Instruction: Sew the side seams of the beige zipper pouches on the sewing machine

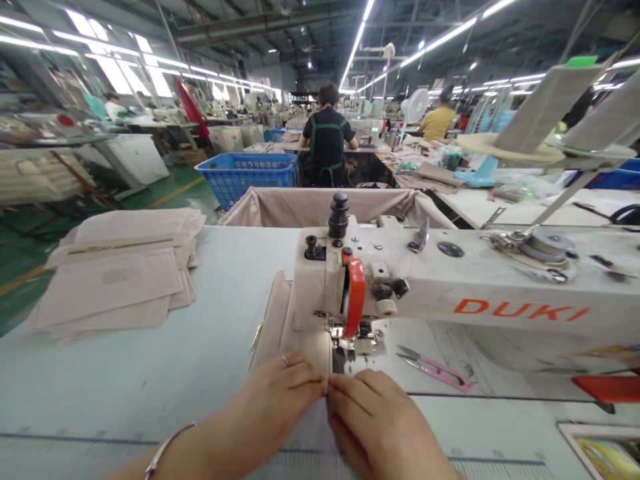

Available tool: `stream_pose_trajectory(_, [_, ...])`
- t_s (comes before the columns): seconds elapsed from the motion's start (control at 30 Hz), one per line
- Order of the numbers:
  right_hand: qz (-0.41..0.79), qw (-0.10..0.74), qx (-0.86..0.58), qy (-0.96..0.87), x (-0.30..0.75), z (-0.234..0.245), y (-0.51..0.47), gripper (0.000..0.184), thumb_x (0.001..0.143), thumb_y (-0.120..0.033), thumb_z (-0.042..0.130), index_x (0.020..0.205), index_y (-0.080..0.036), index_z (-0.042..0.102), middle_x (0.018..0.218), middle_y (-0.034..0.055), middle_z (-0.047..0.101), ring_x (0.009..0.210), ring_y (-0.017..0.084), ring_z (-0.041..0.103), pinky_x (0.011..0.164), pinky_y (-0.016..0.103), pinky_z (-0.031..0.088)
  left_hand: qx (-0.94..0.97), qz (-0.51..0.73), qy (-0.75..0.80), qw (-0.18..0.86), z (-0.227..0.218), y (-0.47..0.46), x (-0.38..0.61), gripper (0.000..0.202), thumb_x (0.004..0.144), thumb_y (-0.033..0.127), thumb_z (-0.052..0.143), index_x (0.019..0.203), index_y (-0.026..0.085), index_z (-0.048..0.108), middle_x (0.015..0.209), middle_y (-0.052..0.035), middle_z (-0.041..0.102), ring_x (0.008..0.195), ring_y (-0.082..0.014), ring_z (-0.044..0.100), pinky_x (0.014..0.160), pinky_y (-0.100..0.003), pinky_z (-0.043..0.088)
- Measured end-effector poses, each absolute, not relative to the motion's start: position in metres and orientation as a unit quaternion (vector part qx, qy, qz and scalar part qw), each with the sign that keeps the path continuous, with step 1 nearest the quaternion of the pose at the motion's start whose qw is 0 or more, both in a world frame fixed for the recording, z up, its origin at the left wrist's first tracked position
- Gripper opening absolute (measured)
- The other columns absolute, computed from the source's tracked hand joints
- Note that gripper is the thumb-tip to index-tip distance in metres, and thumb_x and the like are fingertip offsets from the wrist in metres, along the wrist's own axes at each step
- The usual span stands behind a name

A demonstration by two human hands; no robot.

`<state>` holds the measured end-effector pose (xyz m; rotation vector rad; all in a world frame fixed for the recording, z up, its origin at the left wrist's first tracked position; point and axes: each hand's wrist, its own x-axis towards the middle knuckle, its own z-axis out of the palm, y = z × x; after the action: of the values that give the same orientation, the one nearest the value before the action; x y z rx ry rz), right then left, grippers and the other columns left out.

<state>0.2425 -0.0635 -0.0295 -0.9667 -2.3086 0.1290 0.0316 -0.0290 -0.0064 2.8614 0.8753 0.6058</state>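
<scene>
A beige fabric panel (pixel 313 343) with a brass-coloured zip along its left side lies under the head of a sewing machine (pixel 425 267). My left hand (pixel 273 393) rests on the panel, fingertips pinching its right edge just in front of the presser foot (pixel 355 341). Close beside it, my right hand (pixel 375 417) grips the same edge, and the fingertips of both hands nearly meet. The lower part of the panel is partly hidden beneath my hands. Pink-handled thread snips (pixel 435 368) lie on the machine bed to the right of the needle area.
A stack of beige fabric pieces (pixel 120 273) sits at the table's left. Behind the machine hangs a fabric-lined bin (pixel 295 205), with a blue basket (pixel 250 175) farther back. Thread cones (pixel 545 110) stand at the right. A person in a dark top (pixel 327 137) sits ahead.
</scene>
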Motion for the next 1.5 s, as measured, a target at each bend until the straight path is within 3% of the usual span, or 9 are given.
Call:
stream_pose_trajectory(0.2, [0.071,0.260,-0.426,-0.864,0.243,-0.027,-0.050,0.033,0.081,-0.007,0.069,0.113,-0.017,0.067,0.093,0.0050,0.067,0.083,0.025,0.061,0.073,0.039,0.054,0.946,0.196,0.249,0.072,-0.015,-0.005,0.029,0.032,0.092,0.001,0.045,0.111,0.017,0.066,0.102,-0.0048,0.073,0.097,-0.0194,0.068,0.095,-0.033,0.053])
stream_pose_trajectory(0.47, [0.060,0.231,-0.469,-0.851,0.244,-0.036,-0.032,0.037,0.088,-0.013,0.064,0.125,-0.019,0.065,0.104,0.0089,0.070,0.091,0.029,0.065,0.080,0.044,0.055,0.938,0.214,0.264,0.065,-0.021,0.024,0.030,0.031,0.088,0.002,0.053,0.108,0.021,0.068,0.108,-0.0039,0.075,0.100,-0.0183,0.070,0.096,-0.030,0.053])
stream_pose_trajectory(0.57, [0.068,0.225,-0.482,-0.844,0.244,-0.039,-0.029,0.040,0.088,-0.013,0.062,0.127,-0.019,0.064,0.107,0.0113,0.070,0.095,0.031,0.065,0.082,0.045,0.055,0.938,0.200,0.280,0.045,-0.023,0.034,0.030,0.025,0.090,0.005,0.055,0.101,0.021,0.069,0.101,-0.0019,0.076,0.094,-0.0191,0.072,0.090,-0.030,0.056])
stream_pose_trajectory(0.7, [0.058,0.232,-0.489,-0.839,0.243,-0.043,-0.029,0.034,0.090,-0.015,0.058,0.123,-0.018,0.067,0.106,0.0127,0.070,0.093,0.031,0.065,0.080,0.045,0.055,0.933,0.194,0.304,0.018,-0.026,0.044,0.030,0.023,0.089,0.004,0.059,0.100,0.019,0.073,0.100,-0.0039,0.078,0.097,-0.0227,0.072,0.094,-0.033,0.055])
stream_pose_trajectory(0.83, [0.065,0.235,-0.494,-0.835,0.242,-0.042,-0.028,0.032,0.092,-0.015,0.055,0.121,-0.018,0.068,0.103,0.0121,0.070,0.092,0.030,0.065,0.078,0.044,0.054,0.930,0.197,0.309,0.009,-0.029,0.049,0.029,0.027,0.091,0.007,0.060,0.107,0.024,0.075,0.107,-0.0011,0.078,0.101,-0.0229,0.072,0.098,-0.034,0.054])
stream_pose_trajectory(1.1, [0.076,0.229,-0.501,-0.831,0.240,-0.037,-0.028,0.032,0.091,-0.015,0.056,0.121,-0.019,0.068,0.105,0.0110,0.070,0.092,0.029,0.065,0.078,0.042,0.053,0.925,0.198,0.322,0.029,-0.034,0.052,0.024,0.026,0.093,0.011,0.059,0.104,0.027,0.076,0.106,0.0004,0.078,0.100,-0.0225,0.071,0.093,-0.034,0.056])
stream_pose_trajectory(1.3, [0.079,0.222,-0.503,-0.832,0.241,-0.033,-0.028,0.029,0.092,-0.015,0.056,0.118,-0.021,0.068,0.102,0.0087,0.069,0.089,0.027,0.063,0.077,0.039,0.050,0.915,0.176,0.359,0.049,-0.019,0.045,0.033,0.023,0.093,0.010,0.057,0.097,0.023,0.076,0.102,-0.0038,0.077,0.099,-0.0254,0.071,0.092,-0.039,0.056])
stream_pose_trajectory(1.4, [0.097,0.240,-0.487,-0.834,0.247,-0.033,-0.030,0.024,0.092,-0.014,0.056,0.110,-0.023,0.069,0.099,0.0068,0.068,0.088,0.025,0.062,0.075,0.036,0.049,0.897,0.159,0.404,0.081,-0.003,0.019,0.040,0.014,0.088,0.015,0.067,0.100,0.020,0.073,0.102,-0.0055,0.076,0.097,-0.0260,0.071,0.089,-0.039,0.058])
stream_pose_trajectory(1.5, [0.092,0.279,-0.470,-0.832,0.252,-0.037,-0.034,0.027,0.091,-0.010,0.057,0.112,-0.022,0.069,0.101,0.0072,0.068,0.091,0.025,0.061,0.078,0.035,0.049,0.889,0.126,0.419,0.135,0.004,-0.019,0.039,0.036,0.079,0.028,0.080,0.113,0.020,0.070,0.118,-0.0073,0.073,0.106,-0.0277,0.069,0.095,-0.042,0.058])
